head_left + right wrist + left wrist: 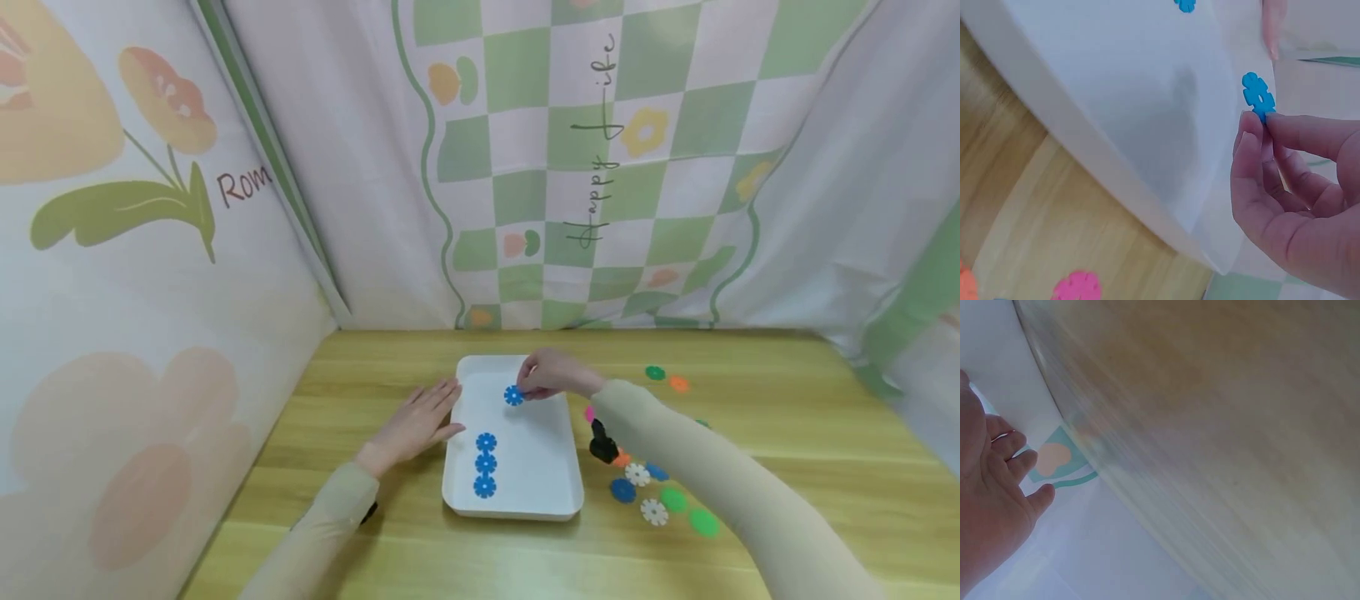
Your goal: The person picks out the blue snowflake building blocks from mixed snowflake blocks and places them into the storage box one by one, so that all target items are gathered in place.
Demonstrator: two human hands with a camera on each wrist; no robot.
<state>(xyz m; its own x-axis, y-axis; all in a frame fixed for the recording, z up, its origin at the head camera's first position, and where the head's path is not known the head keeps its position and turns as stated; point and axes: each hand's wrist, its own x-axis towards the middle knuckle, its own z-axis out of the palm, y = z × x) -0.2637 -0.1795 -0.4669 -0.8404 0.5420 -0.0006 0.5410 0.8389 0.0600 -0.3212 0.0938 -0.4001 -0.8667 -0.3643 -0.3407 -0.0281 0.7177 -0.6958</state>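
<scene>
A white tray (525, 492) lies on the wooden table. My right hand (553, 375) pinches a blue snowflake disc (513, 395) between thumb and fingers over the tray's far part. In the right wrist view the blue notched disc (1259, 95) stands up from the fingertips, above the tray floor. Three more blue snowflake discs (486, 463) form a column at the tray's near left. My left hand (416, 423) rests with straight fingers at the tray's left rim. From the left wrist, that hand (997, 487) shows nothing held.
Right of the tray lie loose snowflake discs, among them a white disc (654, 512), a bright green disc (704, 522), an orange disc (678, 383) and a dark green disc (655, 372). My right forearm passes over some of them. A patterned curtain (592, 208) hangs behind the table.
</scene>
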